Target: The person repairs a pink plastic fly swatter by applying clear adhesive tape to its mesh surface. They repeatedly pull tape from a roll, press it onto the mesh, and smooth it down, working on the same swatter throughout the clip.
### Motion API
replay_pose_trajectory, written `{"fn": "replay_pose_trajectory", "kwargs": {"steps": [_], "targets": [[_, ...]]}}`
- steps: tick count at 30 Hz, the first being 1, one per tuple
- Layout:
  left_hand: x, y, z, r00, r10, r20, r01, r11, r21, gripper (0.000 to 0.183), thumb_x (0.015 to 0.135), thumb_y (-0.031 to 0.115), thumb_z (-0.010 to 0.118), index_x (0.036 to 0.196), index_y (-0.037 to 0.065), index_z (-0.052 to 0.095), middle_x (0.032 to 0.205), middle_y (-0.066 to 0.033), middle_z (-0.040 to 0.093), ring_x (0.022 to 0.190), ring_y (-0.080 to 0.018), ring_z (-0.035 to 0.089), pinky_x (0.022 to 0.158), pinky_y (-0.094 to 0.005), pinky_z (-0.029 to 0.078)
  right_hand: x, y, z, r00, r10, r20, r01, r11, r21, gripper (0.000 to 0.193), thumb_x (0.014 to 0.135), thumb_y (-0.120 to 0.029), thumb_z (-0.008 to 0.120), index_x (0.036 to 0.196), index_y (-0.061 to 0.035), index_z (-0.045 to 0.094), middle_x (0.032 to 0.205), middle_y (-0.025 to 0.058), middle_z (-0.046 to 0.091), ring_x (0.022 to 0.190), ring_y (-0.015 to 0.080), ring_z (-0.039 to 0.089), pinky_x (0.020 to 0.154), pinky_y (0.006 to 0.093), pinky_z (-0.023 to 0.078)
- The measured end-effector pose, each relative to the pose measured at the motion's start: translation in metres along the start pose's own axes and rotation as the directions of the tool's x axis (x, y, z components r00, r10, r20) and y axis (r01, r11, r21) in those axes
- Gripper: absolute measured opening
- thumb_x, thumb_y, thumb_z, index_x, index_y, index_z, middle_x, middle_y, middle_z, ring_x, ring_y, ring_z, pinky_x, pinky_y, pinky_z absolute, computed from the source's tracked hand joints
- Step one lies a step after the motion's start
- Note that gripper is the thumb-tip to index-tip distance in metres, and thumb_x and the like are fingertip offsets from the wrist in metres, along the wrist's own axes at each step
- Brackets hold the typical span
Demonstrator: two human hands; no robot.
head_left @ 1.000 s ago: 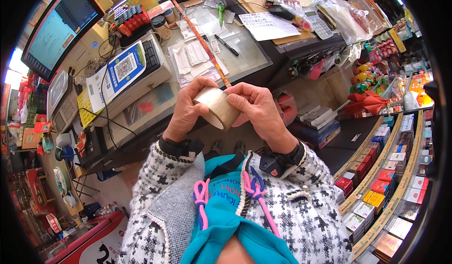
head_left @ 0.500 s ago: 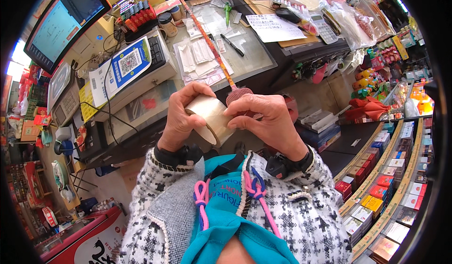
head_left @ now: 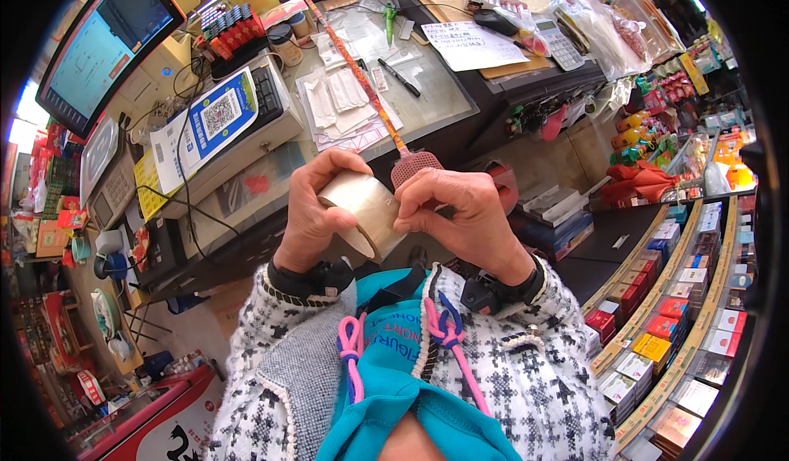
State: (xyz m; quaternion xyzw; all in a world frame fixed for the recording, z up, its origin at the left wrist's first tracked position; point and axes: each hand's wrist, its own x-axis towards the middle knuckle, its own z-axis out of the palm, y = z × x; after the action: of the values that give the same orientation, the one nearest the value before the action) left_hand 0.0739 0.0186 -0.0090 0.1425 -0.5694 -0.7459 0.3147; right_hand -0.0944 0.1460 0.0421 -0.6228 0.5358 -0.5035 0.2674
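Observation:
A wide roll of clear, yellowish packing tape (head_left: 371, 213) is up in front of my chest, tilted, with its hollow core toward the lower left. My left hand (head_left: 316, 210) grips it from the left, fingers over the top and thumb at the near rim. On the other side, my right hand (head_left: 460, 214) has thumb and forefinger pinched together against the tape's outer surface. Whether a loose tape end lies between those fingertips is too small to tell. Just beyond the hands, a reddish fly swatter (head_left: 415, 165) rests across the desk's front edge.
A glass-topped desk (head_left: 448, 99) carries papers, a black pen (head_left: 399, 78) and a calculator (head_left: 560, 46). At left stand a monitor (head_left: 111, 46) and a cash drawer (head_left: 246, 153) with a blue code card (head_left: 220, 116). Shelves of small boxes (head_left: 657, 329) curve along the right.
The tape roll has turned slightly, showing more of its outer surface. My right thumb and forefinger have drawn closer together at its edge. My left hand keeps its grip.

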Motion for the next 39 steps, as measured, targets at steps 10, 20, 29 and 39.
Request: {"fn": "replay_pose_trajectory", "kwargs": {"steps": [10, 20, 29, 39], "targets": [[0.002, 0.002, 0.001, 0.999, 0.046, -0.019, -0.046, 0.999, 0.003, 0.073, 0.056, 0.049, 0.089, 0.101, 0.000, 0.058, 0.096, -0.0020, 0.058, 0.086, -0.0089, 0.056, 0.077, -0.0221, 0.046, 0.000, 0.001, 0.001, 0.997, -0.049, -0.060, 0.048, 0.999, -0.022, 0.023, 0.071, 0.001, 0.079, 0.092, -0.0010, 0.069, 0.087, 0.0069, 0.070, 0.076, 0.0121, 0.067, 0.064, 0.0231, 0.054], [0.007, 0.001, 0.001, 0.998, 0.066, -0.003, -0.066, 0.998, -0.021, 0.075, 0.056, 0.049, 0.090, 0.101, 0.000, 0.058, 0.096, -0.0026, 0.057, 0.086, -0.0089, 0.056, 0.075, -0.0216, 0.046, 0.001, 0.003, 0.001, 0.995, -0.006, -0.097, 0.011, 0.998, 0.060, 0.024, 0.071, 0.003, 0.079, 0.092, -0.0004, 0.069, 0.087, 0.0064, 0.069, 0.076, 0.0110, 0.065, 0.065, 0.0229, 0.053], [0.009, -0.002, 0.003, 0.995, 0.100, 0.003, -0.100, 0.994, 0.038, 0.075, 0.055, 0.049, 0.090, 0.100, -0.001, 0.058, 0.095, -0.0026, 0.057, 0.085, -0.0094, 0.055, 0.075, -0.0218, 0.044, -0.002, 0.005, -0.002, 0.997, 0.028, -0.077, -0.021, 0.996, 0.084, 0.024, 0.071, 0.002, 0.079, 0.092, -0.0004, 0.068, 0.086, 0.0057, 0.068, 0.076, 0.0105, 0.065, 0.065, 0.0226, 0.053], [0.010, -0.003, 0.004, 0.991, 0.126, -0.033, -0.125, 0.992, 0.032, 0.074, 0.055, 0.047, 0.091, 0.100, -0.001, 0.058, 0.096, -0.0038, 0.056, 0.087, -0.0102, 0.054, 0.076, -0.0225, 0.044, -0.001, 0.010, -0.004, 0.996, 0.062, -0.068, -0.055, 0.993, 0.101, 0.024, 0.072, 0.001, 0.079, 0.093, 0.0011, 0.067, 0.090, 0.0071, 0.068, 0.078, 0.0111, 0.064, 0.069, 0.0237, 0.054]]}}
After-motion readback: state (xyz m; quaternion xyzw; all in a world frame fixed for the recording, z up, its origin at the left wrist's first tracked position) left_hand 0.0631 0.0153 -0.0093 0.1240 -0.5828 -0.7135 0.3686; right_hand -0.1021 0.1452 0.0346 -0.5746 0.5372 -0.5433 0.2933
